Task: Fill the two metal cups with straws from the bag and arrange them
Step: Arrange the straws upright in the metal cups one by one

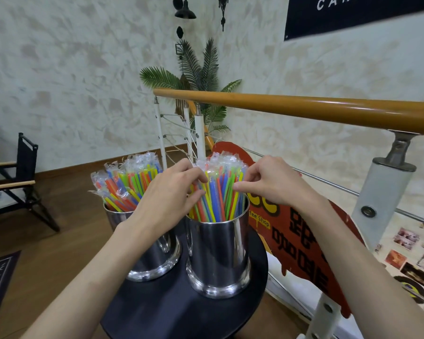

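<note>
Round black table (pixel 157 311), wood floor (pixel 59 241); both grips pinching straws (pixel 218 192) in right cup (pixel 218 255)

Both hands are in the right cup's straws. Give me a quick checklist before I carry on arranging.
1. Right metal cup upright on the round black table: ok.
2. Left metal cup upright, holding straws: ok.
3. Left hand fingers on the right cup's straws: ok.
4. Right hand fingers on the same bundle: ok.
5. Left cup's straws tidy: not ok, they fan out leftward.
6. Straw bag emptied: cannot tell, no bag in view.
</note>
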### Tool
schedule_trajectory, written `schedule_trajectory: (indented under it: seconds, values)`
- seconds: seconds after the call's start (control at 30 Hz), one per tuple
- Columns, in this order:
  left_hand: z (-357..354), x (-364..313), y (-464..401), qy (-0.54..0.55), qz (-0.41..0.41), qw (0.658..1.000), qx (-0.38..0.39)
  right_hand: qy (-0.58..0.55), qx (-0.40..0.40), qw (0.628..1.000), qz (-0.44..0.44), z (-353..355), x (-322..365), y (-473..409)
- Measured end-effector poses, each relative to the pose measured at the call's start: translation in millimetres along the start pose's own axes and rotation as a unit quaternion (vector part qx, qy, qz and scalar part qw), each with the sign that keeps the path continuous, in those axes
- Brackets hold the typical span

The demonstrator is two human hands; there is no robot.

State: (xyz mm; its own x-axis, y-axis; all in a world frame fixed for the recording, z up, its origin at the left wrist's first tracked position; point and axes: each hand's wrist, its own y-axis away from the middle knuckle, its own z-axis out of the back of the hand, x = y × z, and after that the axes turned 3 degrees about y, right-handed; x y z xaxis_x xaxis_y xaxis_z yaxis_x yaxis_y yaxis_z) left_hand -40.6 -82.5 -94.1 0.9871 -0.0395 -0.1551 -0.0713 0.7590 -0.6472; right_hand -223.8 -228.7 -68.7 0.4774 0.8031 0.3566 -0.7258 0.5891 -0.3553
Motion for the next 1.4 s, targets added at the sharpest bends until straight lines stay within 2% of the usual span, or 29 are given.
schedule_trajectory:
  seconds: [0.1, 0.23, 0.43, 0.5, 0.6, 0.7, 0.77, 0.83, 0.87, 0.93, 1.0, 1.1, 1.4]
  values:
    - [0, -3, 0, 0.047, 0.026, 0.998, -0.034, 0.013, -0.029, 0.999, 0.004, -7, 6, -1]
    - [3, -1, 0, 0.045, 0.071, 0.993, -0.085, -0.024, -0.058, 0.998, 0.003, -6, 9, -1]
    - [4, -2, 0, 0.057, 0.084, 0.992, -0.077, -0.048, -0.069, 0.996, -0.035, -10, 16, -1]
    - [6, -3, -2, 0.103, 0.11, 0.984, -0.096, -0.053, -0.072, 0.995, -0.046, -10, 17, -1]
    - [10, -3, -6, 0.231, 0.17, 0.95, -0.12, -0.014, -0.054, 0.997, -0.045, -11, 19, 0]
    - [8, -5, -5, 0.295, 0.211, 0.926, -0.1, 0.001, -0.044, 0.998, -0.051, -16, 20, 1]
    - [2, -8, -2, 0.249, 0.203, 0.944, -0.079, 0.003, -0.051, 0.997, -0.056, -19, 21, 0]
    - [-3, -9, 2, 0.088, 0.146, 0.983, -0.067, 0.009, -0.064, 0.996, -0.064, -22, 24, -1]
    - [-3, -11, 3, 0.004, 0.108, 0.992, -0.068, 0.014, -0.074, 0.995, -0.066, -23, 26, -1]
    - [-2, -14, 3, -0.097, 0.037, 0.992, -0.075, 0.019, -0.095, 0.993, -0.066, -27, 30, -1]
    - [-1, -16, 3, -0.147, -0.021, 0.986, -0.078, 0.015, -0.113, 0.992, -0.062, -29, 33, 0]
    - [2, -13, 2, -0.169, -0.073, 0.98, -0.078, 0.001, -0.122, 0.991, -0.057, -32, 35, 0]
    - [4, -5, 1, -0.157, -0.089, 0.983, -0.029, -0.064, -0.065, 0.992, -0.084, -29, 32, -4]
